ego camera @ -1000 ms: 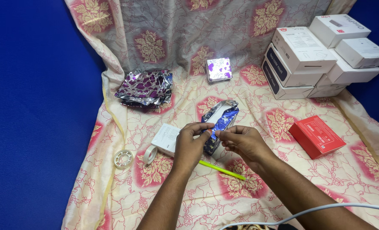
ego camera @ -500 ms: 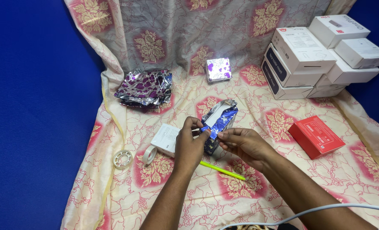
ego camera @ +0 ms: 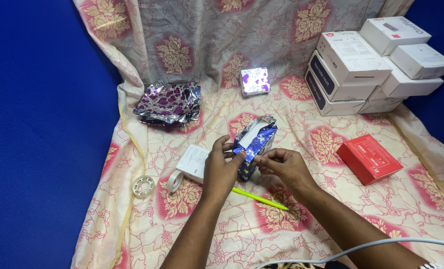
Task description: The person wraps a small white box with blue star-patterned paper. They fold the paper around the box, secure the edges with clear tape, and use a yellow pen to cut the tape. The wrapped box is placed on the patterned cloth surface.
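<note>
1. Floral cloth (ego camera: 381,219), cream with red flowers, spread over the work surface and up the back; blue backdrop to either side.
2. Stack of white boxes (ego camera: 366,69), far right corner, with a red box (ego camera: 369,158) lying flat in front of it.
3. Crumpled pile of shiny purple wrapping paper (ego camera: 169,103), far left.
4. Box part-wrapped in blue foil (ego camera: 256,142), centre of the cloth. Paper covers the sides; the top end stands open with white showing, so the folding and sealing of that end appears left to do.
5. Left hand (ego camera: 221,169), closed on the near edge of the foil; right hand (ego camera: 281,167), fingers pinched on the same edge.
6. Small wrapped parcel (ego camera: 255,81), purple and silver, finished, at the back.
7. White box (ego camera: 194,162), unwrapped, just left of the hands.
8. Tape rolls (ego camera: 143,186), near left; green pen (ego camera: 259,198) under the wrists.
</note>
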